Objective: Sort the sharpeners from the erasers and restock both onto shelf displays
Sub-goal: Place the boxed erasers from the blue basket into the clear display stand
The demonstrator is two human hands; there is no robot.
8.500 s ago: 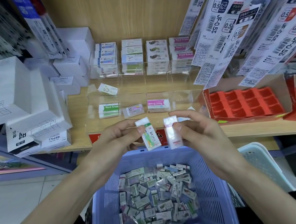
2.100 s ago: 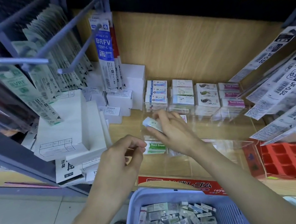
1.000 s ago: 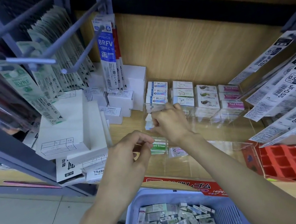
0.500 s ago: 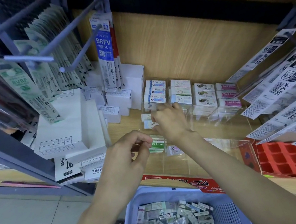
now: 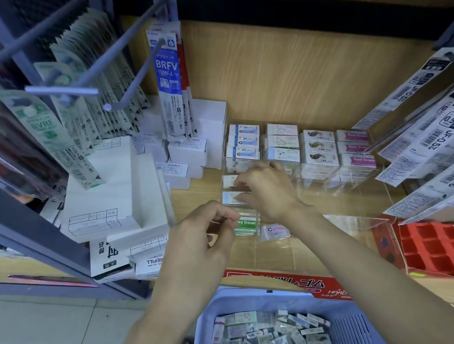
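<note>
A lilac plastic basket (image 5: pixel 200 337) at the bottom holds a heap of small wrapped erasers (image 5: pixel 268 339). Above it on the wooden shelf stands a clear acrylic display case (image 5: pixel 346 230). My right hand (image 5: pixel 270 194) reaches into its left column, fingertips pinched on the end of a white eraser (image 5: pixel 231 197), with a second white eraser (image 5: pixel 228 180) just behind it. My left hand (image 5: pixel 200 234) hovers in front of the case, thumb and forefinger pinched together with nothing visible between them, beside a green "Hard Eraser" stack (image 5: pixel 246 224).
Stacked eraser packs (image 5: pixel 283 142) line the case's back. White refill boxes (image 5: pixel 112 198) stand at the left. Metal hooks (image 5: pixel 66 89) with hanging refill packs (image 5: pixel 168 71) jut out above left, and more packs (image 5: pixel 450 138) hang at the right over a red tray (image 5: pixel 452 250).
My right hand carried an eraser from the basket into the case's left column and now rests on the two white erasers lying there. My left hand stayed pinched in front.
</note>
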